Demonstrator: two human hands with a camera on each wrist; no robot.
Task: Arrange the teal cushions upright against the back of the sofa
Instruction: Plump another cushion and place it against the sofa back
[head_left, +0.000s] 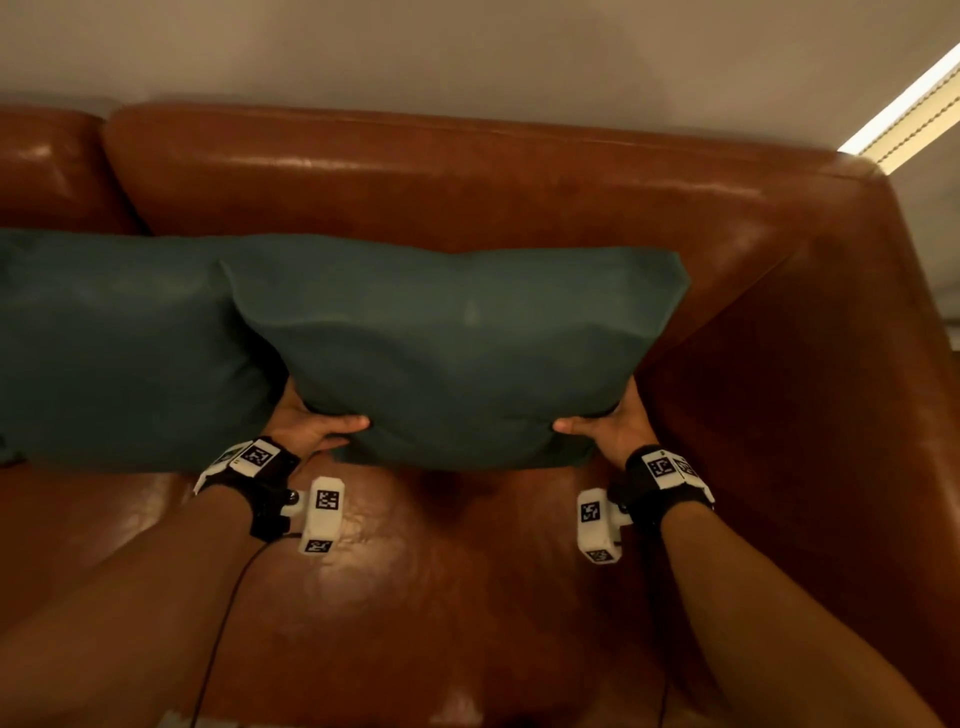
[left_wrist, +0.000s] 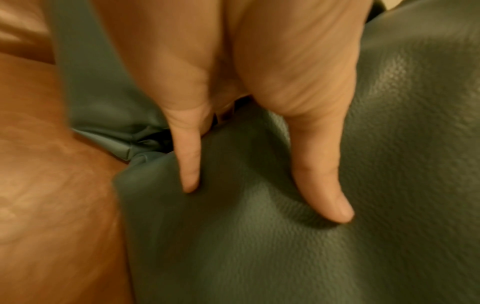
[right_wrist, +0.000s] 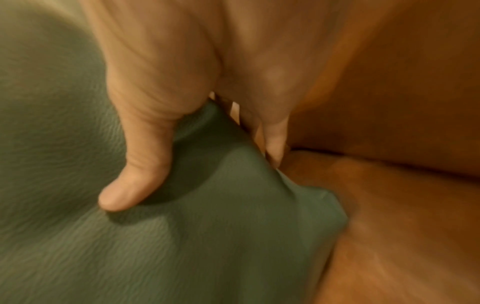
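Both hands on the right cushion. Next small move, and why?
Probably tip its top back onto the backrest, then let go. Left hand and right hand grip the right cushion's lower corners, its bottom edge near the seat. It overlaps the left cushion, so nudging it right may help.

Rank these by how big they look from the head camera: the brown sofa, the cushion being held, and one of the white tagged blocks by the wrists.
1. Brown sofa, filling most of the view.
2. Held teal cushion.
3. White tagged block, much the smallest, though nearer the camera.
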